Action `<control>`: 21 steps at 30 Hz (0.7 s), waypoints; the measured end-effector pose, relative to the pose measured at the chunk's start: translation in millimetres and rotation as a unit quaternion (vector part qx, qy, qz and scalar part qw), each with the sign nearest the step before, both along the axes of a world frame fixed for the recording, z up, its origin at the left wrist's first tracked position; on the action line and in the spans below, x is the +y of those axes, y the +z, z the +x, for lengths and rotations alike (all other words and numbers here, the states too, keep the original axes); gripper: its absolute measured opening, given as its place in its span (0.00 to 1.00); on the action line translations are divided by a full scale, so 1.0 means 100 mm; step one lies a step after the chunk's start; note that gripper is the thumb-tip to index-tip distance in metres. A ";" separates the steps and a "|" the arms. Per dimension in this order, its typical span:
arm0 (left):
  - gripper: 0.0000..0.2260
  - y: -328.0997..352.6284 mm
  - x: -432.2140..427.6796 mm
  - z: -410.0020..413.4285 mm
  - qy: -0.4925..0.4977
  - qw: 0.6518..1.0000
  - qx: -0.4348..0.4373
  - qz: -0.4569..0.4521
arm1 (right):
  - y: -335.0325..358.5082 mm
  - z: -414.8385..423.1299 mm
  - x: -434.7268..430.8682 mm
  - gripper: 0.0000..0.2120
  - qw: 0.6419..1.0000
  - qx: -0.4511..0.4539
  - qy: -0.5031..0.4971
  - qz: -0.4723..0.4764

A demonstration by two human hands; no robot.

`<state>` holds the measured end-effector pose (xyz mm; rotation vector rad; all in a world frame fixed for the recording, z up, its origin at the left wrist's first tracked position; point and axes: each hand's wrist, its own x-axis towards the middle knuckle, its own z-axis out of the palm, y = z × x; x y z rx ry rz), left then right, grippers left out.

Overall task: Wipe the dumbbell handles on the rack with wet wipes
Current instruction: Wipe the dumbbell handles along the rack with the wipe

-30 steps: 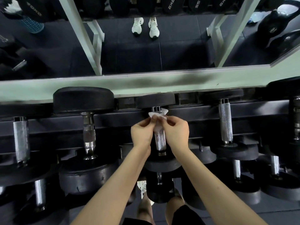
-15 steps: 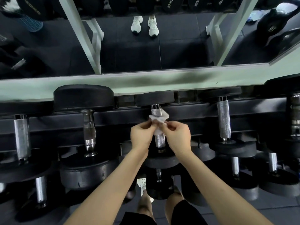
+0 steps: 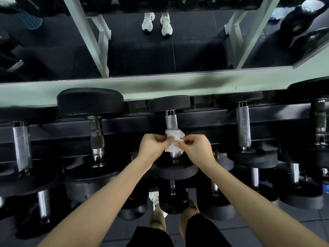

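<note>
A white wet wipe [image 3: 173,140] is wrapped around the lower part of the knurled steel handle [image 3: 171,122] of the middle dumbbell on the black rack [image 3: 204,114]. My left hand [image 3: 153,146] pinches the wipe from the left and my right hand [image 3: 197,147] pinches it from the right, both closed on it. The handle's upper half is bare, and its lower end shows just under the wipe. More dumbbell handles stand to the left [image 3: 96,136] and to the right [image 3: 243,126].
A mirror [image 3: 142,50] behind the rack reflects white shoes and the rack's pale legs. A pale green ledge [image 3: 160,86] runs above the top row. A lower row of dumbbells [image 3: 173,202] sits in front of my legs. Kettlebells [image 3: 299,20] show at top right.
Both hands have slid the wipe down the handle from its top end toward its lower end, which leaves the upper knurled part uncovered.
</note>
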<state>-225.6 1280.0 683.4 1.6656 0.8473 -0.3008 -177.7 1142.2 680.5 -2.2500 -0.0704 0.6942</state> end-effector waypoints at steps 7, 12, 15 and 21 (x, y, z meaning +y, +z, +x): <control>0.10 0.00 0.04 0.04 -0.048 0.999 0.011 0.017 | 0.09 0.15 0.00 0.16 0.998 0.011 0.055 -0.024; 0.06 0.00 0.06 0.05 -0.067 0.997 -0.006 0.022 | 0.02 0.16 -0.03 0.15 0.997 0.047 0.059 -0.002; 0.09 -0.07 0.05 -0.06 -0.178 0.980 0.031 0.083 | 0.00 0.05 -0.11 0.17 0.988 0.045 0.131 -0.066; 0.10 -0.06 0.06 -0.02 -0.078 0.997 0.011 0.005 | 0.00 0.14 -0.04 0.16 0.991 0.119 0.043 0.036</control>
